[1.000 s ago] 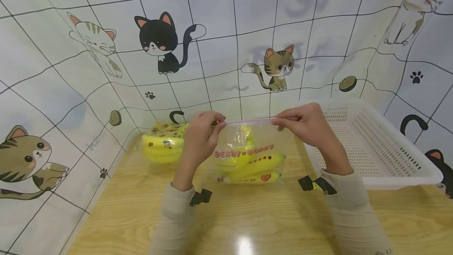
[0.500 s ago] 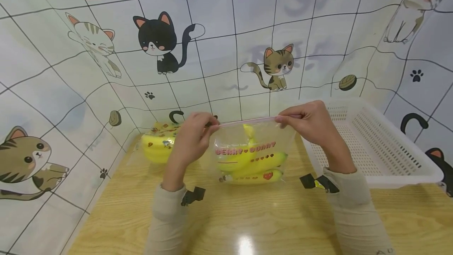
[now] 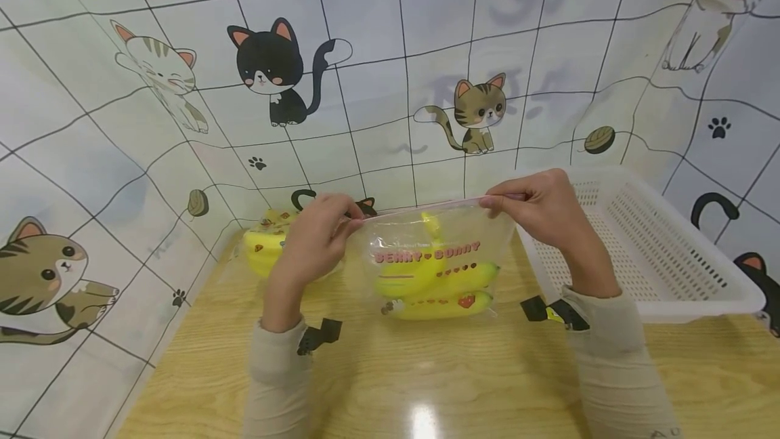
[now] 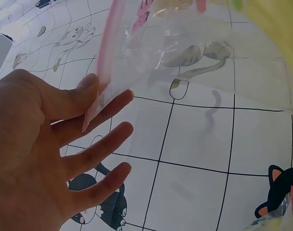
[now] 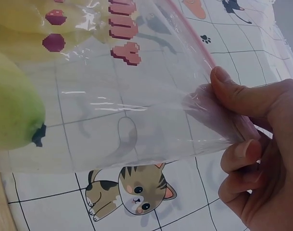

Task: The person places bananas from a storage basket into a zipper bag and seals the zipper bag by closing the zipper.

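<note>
A clear zip bag [image 3: 390, 239] with pink "Berry Bunny" lettering hangs upright by its pink top edge between both hands. Inside it lie yellow bananas [image 3: 469, 278], one with its stem end pointing up. My left hand [image 3: 317, 239] pinches the bag's top left corner between thumb and index finger; in the left wrist view the other fingers are spread behind it. At the top right corner my right hand [image 3: 539, 208] pinches the pink strip, its thumb in front and the remaining fingers curled in the right wrist view.
Behind my left hand, another printed clear bag [image 3: 258, 249] with yellow contents stands on the wooden table [image 3: 426, 378]. A white perforated plastic basket [image 3: 658, 314] sits at the right. A cat-print sheet [image 3: 378, 107] forms the back and side walls.
The left hand has slid left along the bag's top edge to its corner, and the right hand has moved slightly up and right. The top edge is now stretched wider.
</note>
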`<action>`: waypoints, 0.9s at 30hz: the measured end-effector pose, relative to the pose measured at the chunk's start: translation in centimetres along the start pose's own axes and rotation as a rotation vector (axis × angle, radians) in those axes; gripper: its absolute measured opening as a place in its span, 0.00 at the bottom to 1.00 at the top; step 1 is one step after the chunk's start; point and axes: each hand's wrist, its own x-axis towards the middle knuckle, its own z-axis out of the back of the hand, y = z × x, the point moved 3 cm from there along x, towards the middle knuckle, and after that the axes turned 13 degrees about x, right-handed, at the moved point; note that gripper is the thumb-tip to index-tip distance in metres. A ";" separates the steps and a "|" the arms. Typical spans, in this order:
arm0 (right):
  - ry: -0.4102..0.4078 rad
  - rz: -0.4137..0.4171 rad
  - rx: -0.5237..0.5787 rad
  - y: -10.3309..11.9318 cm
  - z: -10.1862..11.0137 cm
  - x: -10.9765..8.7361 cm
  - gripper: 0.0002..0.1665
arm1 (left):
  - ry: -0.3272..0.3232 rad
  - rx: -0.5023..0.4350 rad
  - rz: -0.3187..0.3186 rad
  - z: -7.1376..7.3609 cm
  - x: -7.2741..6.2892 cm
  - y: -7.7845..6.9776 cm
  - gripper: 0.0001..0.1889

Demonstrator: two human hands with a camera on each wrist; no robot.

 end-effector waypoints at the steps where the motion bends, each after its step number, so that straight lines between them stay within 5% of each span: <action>1: 0.000 0.003 -0.004 0.0 0.0 0.1 0.02 | 0.007 0.008 -0.007 0.1 -0.1 0.0 0.03; 16: 0.002 -0.003 -0.013 -0.1 0.5 0.0 0.03 | 0.042 0.036 -0.006 1.1 -0.7 0.8 0.03; 27: 0.079 -0.147 0.055 -0.3 1.1 -0.5 0.03 | 0.115 -0.148 0.001 1.1 -0.9 1.3 0.02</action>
